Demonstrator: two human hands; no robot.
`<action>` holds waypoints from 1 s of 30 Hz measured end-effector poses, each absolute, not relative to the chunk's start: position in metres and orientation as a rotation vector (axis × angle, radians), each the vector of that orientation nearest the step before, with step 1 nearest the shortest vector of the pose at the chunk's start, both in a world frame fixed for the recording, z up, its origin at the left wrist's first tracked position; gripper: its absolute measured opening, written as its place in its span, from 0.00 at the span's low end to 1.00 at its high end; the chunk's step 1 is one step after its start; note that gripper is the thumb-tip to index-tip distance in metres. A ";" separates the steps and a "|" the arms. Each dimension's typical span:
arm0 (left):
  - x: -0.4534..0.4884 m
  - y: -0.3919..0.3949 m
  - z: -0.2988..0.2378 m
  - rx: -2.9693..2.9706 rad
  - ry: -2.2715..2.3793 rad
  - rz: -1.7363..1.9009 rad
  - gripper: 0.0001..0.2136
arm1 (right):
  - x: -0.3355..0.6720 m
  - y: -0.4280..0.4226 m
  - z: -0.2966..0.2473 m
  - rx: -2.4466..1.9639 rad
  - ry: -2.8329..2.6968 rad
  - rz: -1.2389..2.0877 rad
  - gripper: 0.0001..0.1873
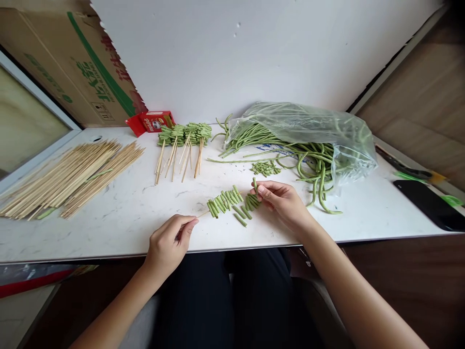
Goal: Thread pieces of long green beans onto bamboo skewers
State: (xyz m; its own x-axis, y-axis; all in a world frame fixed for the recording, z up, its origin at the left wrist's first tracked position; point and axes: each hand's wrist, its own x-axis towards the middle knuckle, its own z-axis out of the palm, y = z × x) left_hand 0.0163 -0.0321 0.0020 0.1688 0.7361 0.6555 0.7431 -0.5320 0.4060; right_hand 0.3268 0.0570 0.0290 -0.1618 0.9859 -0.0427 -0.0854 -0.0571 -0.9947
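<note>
My left hand [170,237] is closed around the bare end of a bamboo skewer [202,214]. Along that skewer sits a row of cut green bean pieces [224,200], lying crosswise to it. My right hand [279,198] pinches one short bean piece [255,184] upright between thumb and fingers, just past the skewer's far end. Beneath and beside those fingers several loose bean pieces [240,219] rest on the white table [127,232]. Behind my right hand is a small heap of bean ends [266,167].
Bare skewers [69,177] are piled at the left. Filled bean skewers [185,134] lie stacked at the back, near a red box [156,121]. Long green beans [269,135] spill from a clear plastic bag [308,118]. A black phone-like slab [428,203] lies at the right. A white board [254,53] stands behind.
</note>
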 end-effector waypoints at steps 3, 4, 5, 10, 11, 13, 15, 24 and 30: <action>0.016 -0.032 0.001 -2.419 -1.512 -1.343 0.03 | 0.322 0.055 0.027 -1.057 -1.214 1.475 0.22; 0.015 -0.032 0.001 -2.432 -1.508 -1.345 0.04 | 0.321 0.054 0.027 -1.055 -1.216 1.486 0.22; 0.015 -0.032 0.000 -2.447 -1.500 -1.349 0.04 | 0.321 0.054 0.027 -1.056 -1.217 1.492 0.22; 0.016 -0.031 0.002 -2.476 -1.480 -1.358 0.05 | 0.320 0.051 0.026 -1.079 -1.216 1.494 0.21; 0.016 -0.030 0.002 -2.478 -1.481 -1.356 0.05 | 0.319 0.051 0.025 -1.082 -1.221 1.491 0.21; 0.016 -0.030 0.003 -2.480 -1.479 -1.354 0.06 | 0.319 0.051 0.024 -1.088 -1.235 1.477 0.20; 0.016 -0.031 0.002 -2.482 -1.474 -1.355 0.06 | 0.319 0.050 0.023 -1.091 -1.257 1.461 0.20; 0.015 -0.032 0.001 -2.477 -1.458 -1.342 0.06 | 0.319 0.049 0.026 -1.085 -1.315 1.448 0.18; 0.015 -0.031 0.001 -2.479 -1.463 -1.339 0.06 | 0.320 0.050 0.023 -1.094 -1.300 1.452 0.18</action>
